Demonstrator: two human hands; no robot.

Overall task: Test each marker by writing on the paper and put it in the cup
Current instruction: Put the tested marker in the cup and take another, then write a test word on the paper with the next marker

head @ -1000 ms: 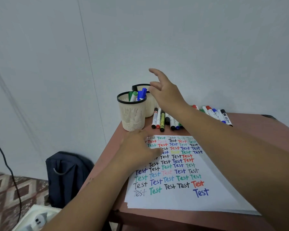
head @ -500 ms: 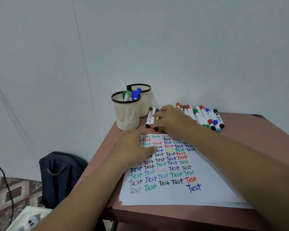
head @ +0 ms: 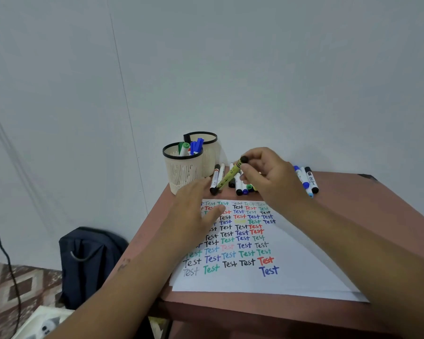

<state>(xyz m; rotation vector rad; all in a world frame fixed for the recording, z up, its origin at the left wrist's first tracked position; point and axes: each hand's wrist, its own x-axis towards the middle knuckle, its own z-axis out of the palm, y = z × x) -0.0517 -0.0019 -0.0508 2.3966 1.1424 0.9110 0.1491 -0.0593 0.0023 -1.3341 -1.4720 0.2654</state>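
Observation:
My right hand [head: 269, 174] pinches a yellow-green marker [head: 230, 174] near its black upper end and holds it tilted above the row of markers. My left hand [head: 198, 204] lies flat with straight fingers on the upper left of the white paper [head: 291, 270], which is covered with coloured "Test" words. A beige mesh cup [head: 181, 167] with a black rim stands at the table's back left and holds green and blue markers. A second beige cup [head: 209, 152] stands right behind it. Loose markers [head: 241, 187] lie in a row behind the paper, more of these markers [head: 306, 179] at the right.
The brown table [head: 377, 216] stands against a pale wall. A dark blue backpack [head: 88, 263] leans on the floor at the left. A black cable [head: 8, 265] hangs at the far left, and a white object [head: 42, 324] lies on the patterned floor.
My right hand came down from above the cups to the marker row, took hold of the yellow-green marker and lifted it. My left hand stayed on the paper.

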